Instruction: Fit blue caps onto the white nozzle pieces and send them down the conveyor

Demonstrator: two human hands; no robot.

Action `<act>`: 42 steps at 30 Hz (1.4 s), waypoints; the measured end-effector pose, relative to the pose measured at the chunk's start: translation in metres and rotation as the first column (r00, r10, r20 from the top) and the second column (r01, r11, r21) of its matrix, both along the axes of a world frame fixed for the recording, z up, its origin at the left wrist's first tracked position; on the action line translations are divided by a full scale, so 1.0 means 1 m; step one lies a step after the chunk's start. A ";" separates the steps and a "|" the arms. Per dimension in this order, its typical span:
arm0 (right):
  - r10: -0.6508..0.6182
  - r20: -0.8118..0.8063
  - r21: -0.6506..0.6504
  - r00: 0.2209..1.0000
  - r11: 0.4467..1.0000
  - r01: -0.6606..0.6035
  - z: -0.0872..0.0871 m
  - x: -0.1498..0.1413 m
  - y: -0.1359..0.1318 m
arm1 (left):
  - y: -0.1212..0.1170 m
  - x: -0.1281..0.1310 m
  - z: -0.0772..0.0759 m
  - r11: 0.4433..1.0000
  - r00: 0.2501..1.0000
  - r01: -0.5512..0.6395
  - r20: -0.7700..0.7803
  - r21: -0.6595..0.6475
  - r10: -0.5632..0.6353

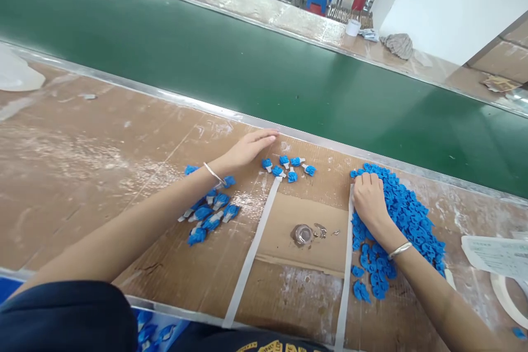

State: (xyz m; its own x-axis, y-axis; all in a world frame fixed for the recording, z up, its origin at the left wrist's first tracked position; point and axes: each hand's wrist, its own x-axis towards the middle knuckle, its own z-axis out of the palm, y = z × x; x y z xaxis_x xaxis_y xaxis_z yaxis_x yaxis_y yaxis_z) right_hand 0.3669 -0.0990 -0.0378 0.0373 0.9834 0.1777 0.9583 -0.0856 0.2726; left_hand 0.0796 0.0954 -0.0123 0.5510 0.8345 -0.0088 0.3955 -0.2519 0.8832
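Note:
My left hand [256, 144] lies stretched out near the belt-side edge of the cardboard-covered table, fingers straight and holding nothing. Just right of it is a small group of blue pieces with white tabs [284, 160]. Beneath and beside the left forearm lie several more tabbed blue pieces [213, 221]. My right hand [368, 196] is closed at the left side of a large heap of small blue pieces [412, 220]. Its fingertips are hidden, so what they grip cannot be made out. Between the hands sits a small round clear dish [303, 235].
A green conveyor belt [231, 60] with a metal edge runs beyond the table. Two pale tape strips [252, 253] mark the cardboard. A tape roll [509, 300] and a printed sheet [495, 256] lie at right. Below the table's front edge is a bin of blue pieces [154, 333].

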 end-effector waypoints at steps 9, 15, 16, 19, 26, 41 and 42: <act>0.056 -0.237 0.073 0.970 0.997 -0.040 -0.004 0.026 0.001 | -0.014 -0.009 -0.006 0.955 0.961 -0.264 0.053 -0.135 0.273; 0.096 -0.385 0.133 0.918 0.990 -0.048 -0.004 0.043 -0.005 | -0.050 0.003 0.005 0.986 0.997 -0.038 0.054 -0.162 0.048; 0.099 -0.400 0.141 0.911 0.989 -0.046 -0.006 0.043 -0.006 | -0.056 -0.001 0.008 0.994 0.999 -0.043 0.024 -0.101 0.046; 0.105 -0.422 0.169 0.900 0.985 -0.036 -0.015 0.039 -0.005 | -0.078 -0.026 0.009 0.974 0.971 -0.107 -0.188 0.200 0.146; 0.111 -0.359 0.235 0.927 0.972 -0.025 -0.025 0.026 0.000 | -0.132 -0.078 -0.019 0.825 0.665 0.027 -0.627 0.564 0.406; -0.001 -0.123 0.251 0.992 0.967 0.032 -0.029 0.012 0.002 | -0.110 -0.112 -0.009 0.815 0.547 -0.191 -0.630 0.547 0.551; -0.012 -0.117 0.242 0.993 0.969 0.040 -0.030 0.013 0.002 | -0.113 -0.116 -0.008 0.810 0.537 -0.217 -0.626 0.544 0.565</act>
